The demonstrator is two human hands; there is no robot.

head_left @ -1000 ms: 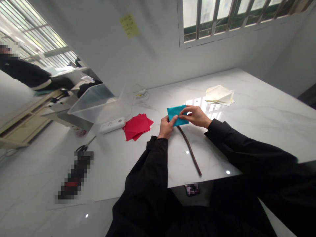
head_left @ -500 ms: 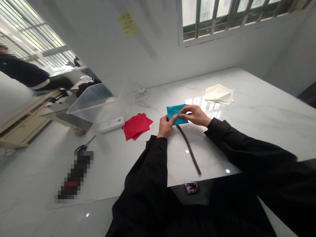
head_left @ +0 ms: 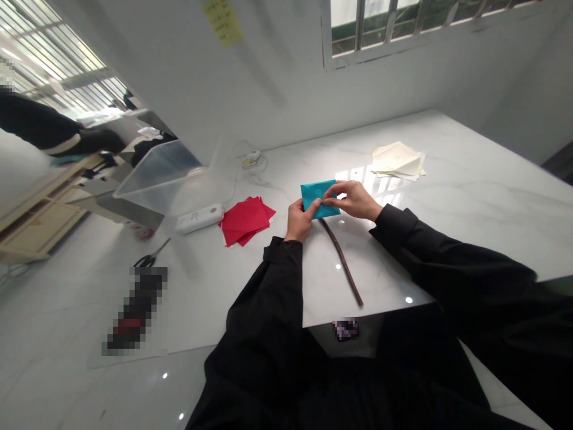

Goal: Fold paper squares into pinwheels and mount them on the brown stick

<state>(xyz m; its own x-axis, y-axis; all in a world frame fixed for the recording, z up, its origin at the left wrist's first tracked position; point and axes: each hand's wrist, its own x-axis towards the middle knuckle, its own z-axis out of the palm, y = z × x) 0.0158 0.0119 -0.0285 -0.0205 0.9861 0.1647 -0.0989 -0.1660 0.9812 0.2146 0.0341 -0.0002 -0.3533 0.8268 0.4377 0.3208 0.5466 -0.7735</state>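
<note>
Hands both closed in on one small piece: left hand [head_left: 301, 221] has its thumb pressed on the near corner of the teal paper [head_left: 319, 199], right hand [head_left: 353, 200] pinches the far side btw thumb & fingers, so narrow grip from both sides, nothing wide. Paper's held just above the worktop [head_left: 470, 203], looks folded at least once, can't tell how many times from here. Thin dark stick [head_left: 341, 261] runs from under the hands toward the near edge. Left of them, red paper squares [head_left: 244, 221] lie in a flat, loose stack, no folds I can see, so that lot looks undone. Far right, cream sheets [head_left: 397, 160] sit in a pile & look creased, prob already worked. Further out: white box [head_left: 199, 218] w/ small marks, too small to read, clear plastic tub [head_left: 159, 179], black-handled scissors [head_left: 151, 260]. Yellow sticky note [head_left: 222, 21] on the wall has writing, can't read it from my end. No brand legible anywhere. Another person [head_left: 36, 116] in dark clothes at far left, apart from my hands
</note>
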